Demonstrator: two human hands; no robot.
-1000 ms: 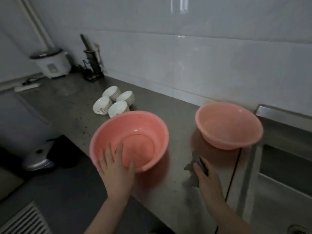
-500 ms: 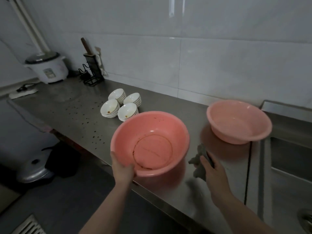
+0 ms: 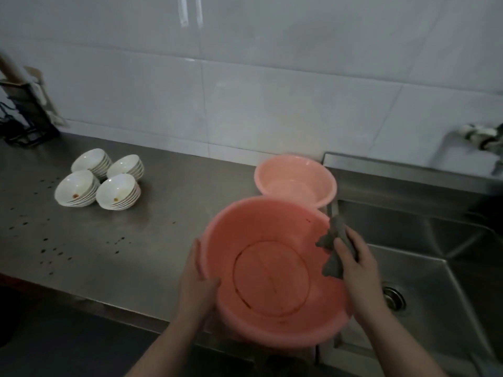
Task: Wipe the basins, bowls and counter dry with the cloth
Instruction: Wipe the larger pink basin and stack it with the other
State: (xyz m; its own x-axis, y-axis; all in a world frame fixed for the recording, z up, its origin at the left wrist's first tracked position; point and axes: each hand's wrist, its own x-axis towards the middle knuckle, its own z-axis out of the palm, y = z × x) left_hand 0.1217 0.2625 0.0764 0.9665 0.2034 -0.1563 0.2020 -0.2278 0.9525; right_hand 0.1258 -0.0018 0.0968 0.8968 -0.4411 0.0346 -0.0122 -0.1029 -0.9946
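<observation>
A large pink basin (image 3: 272,257) is tilted toward me at the counter's front edge, beside the sink. My left hand (image 3: 197,281) grips its left rim, thumb inside. My right hand (image 3: 356,262) holds a crumpled grey cloth (image 3: 333,248) against the basin's right rim. A second, paler pink basin (image 3: 295,179) stands upright behind it near the wall. Several stacks of white bowls (image 3: 100,180) sit on the steel counter (image 3: 136,240) to the left; two front ones show reddish residue.
A steel sink (image 3: 424,257) with a drain (image 3: 393,297) lies to the right, a tap (image 3: 473,134) above it. Dark droplets speckle the counter's left part. A black utensil rack (image 3: 24,115) stands at the far left by the tiled wall.
The large basin has moved right to the sink's edge, held by my left hand. My right hand lifted the cloth off the counter onto the basin's right rim.
</observation>
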